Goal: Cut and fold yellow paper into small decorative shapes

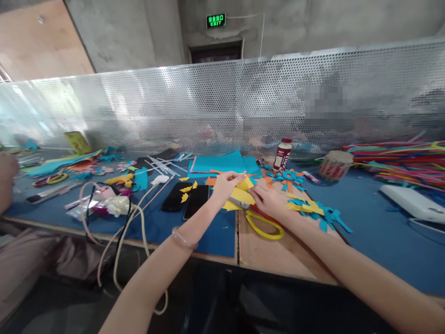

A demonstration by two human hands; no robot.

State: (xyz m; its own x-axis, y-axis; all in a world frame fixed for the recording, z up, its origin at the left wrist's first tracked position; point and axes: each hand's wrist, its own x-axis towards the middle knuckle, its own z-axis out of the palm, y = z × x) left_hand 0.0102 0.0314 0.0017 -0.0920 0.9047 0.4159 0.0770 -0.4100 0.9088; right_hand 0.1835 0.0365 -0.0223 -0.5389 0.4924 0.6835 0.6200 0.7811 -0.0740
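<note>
Between my two hands is a small folded piece of yellow paper (pixel 246 182). My left hand (pixel 227 182) pinches it from the left, fingers closed. My right hand (pixel 264 198) grips its lower right side, with the fingertips partly hidden. Under my hands lie yellow-handled scissors (pixel 266 228), blades pointing left across another yellow sheet (pixel 231 204). Small yellow paper scraps (pixel 186 189) lie on two dark phones to the left of my left wrist. Blue and yellow paper cutouts (pixel 313 208) lie beside my right forearm.
Blue paper sheets (pixel 219 162) lie behind my hands, near a bottle (pixel 283 154). A drum-shaped tin (pixel 335 165), coloured pipe cleaners (pixel 399 160) and a white device (pixel 410 202) stand right. Left are cables (pixel 143 222), a yellow glue gun (pixel 120 179) and another person's arm (pixel 6 181). A perforated metal screen (pixel 208 106) borders the table.
</note>
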